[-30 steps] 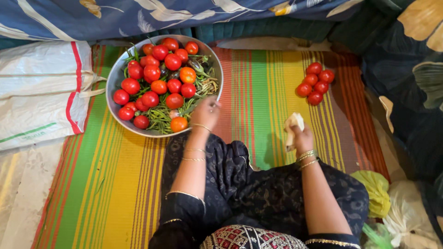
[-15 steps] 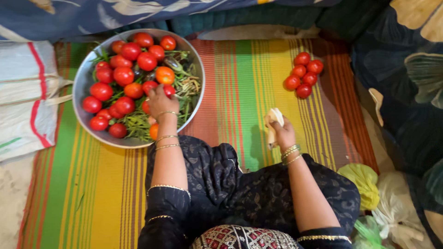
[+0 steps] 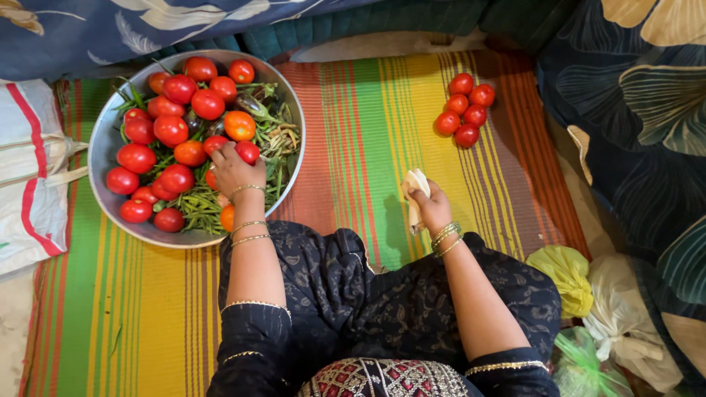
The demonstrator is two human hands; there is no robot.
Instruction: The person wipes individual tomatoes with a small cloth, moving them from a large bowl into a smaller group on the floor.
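Observation:
A round metal bowl (image 3: 99, 158) sits on a striped mat, filled with red and orange tomatoes (image 3: 171, 130), green beans (image 3: 197, 207) and a dark eggplant. My left hand (image 3: 234, 167) is inside the bowl, its fingers closed around a red tomato (image 3: 248, 152). My right hand (image 3: 429, 206) hovers over the mat to the right, gripping a crumpled pale cloth (image 3: 413, 184). A small pile of red tomatoes (image 3: 465, 110) lies on the mat at the upper right, well apart from both hands.
The striped mat (image 3: 353, 132) covers the floor. A white woven sack (image 3: 33, 176) lies at the left. Yellow (image 3: 565, 276), white and green plastic bags sit at the lower right. Patterned blue fabric borders the top and right. My dark-clothed lap fills the bottom centre.
My left hand went from the bowl's near rim in among the tomatoes and closed on a red one. The right hand kept hold of the cloth. The view shifted, with everything moving left.

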